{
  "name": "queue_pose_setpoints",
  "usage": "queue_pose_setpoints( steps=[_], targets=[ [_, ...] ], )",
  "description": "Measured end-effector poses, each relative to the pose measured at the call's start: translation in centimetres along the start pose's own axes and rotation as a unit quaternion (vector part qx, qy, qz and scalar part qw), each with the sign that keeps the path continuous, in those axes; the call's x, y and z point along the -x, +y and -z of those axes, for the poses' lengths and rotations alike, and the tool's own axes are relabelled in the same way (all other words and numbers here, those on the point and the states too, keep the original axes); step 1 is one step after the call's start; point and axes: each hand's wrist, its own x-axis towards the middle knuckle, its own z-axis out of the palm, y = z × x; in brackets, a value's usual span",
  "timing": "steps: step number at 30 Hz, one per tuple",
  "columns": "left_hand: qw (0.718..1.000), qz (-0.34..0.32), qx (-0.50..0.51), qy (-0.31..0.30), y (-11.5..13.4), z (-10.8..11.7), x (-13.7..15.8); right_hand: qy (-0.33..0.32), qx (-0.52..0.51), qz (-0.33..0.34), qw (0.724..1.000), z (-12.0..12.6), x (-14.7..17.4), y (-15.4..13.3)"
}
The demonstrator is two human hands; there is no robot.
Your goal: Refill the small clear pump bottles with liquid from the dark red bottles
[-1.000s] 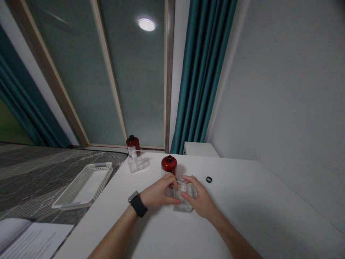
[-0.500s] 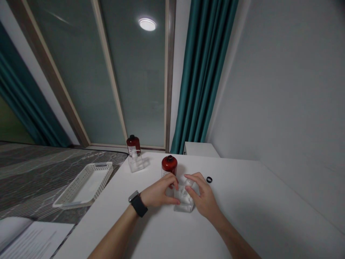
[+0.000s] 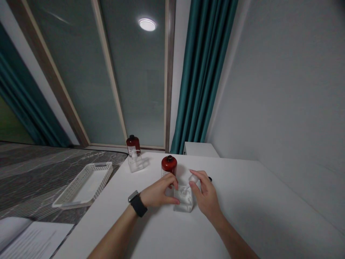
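Observation:
A clear square bottle [image 3: 184,204] stands on the white table between my hands, its top uncovered. My left hand [image 3: 163,190], with a dark watch on the wrist, curls round the bottle's left side, thumb in front and fingers behind. In my right hand [image 3: 206,194] a white pump head [image 3: 193,178] is pinched between thumb and fingers, just above and right of the bottle's mouth. Whether its tube is still inside the bottle I cannot tell. Right behind my left hand is a brown-red bottle [image 3: 169,164] with a narrow open-looking neck.
At the table's [image 3: 161,237] far left corner stand another clear pump bottle [image 3: 136,165] and a brown-red bottle with a black cap [image 3: 133,144]. A black ring [image 3: 210,179] lies behind my right hand. Left of the table are a white basket [image 3: 93,187] and an open book [image 3: 40,237].
My right hand has lifted the white pump head off the clear bottle's top, up and to the right. My left hand has stayed at the bottle.

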Motion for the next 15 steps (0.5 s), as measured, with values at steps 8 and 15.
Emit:
queue_pose_setpoints(
  steps=[8,15],
  targets=[
    [1.0,0.001,0.004,0.002,0.16,-0.05,0.0,-0.001,0.048,0.03,0.998,0.17,0.29,-0.49],
    [1.0,-0.003,-0.002,0.001,-0.01,-0.07,0.04,0.03,0.065,0.022,0.997,0.39,0.2,-0.65]
  ],
)
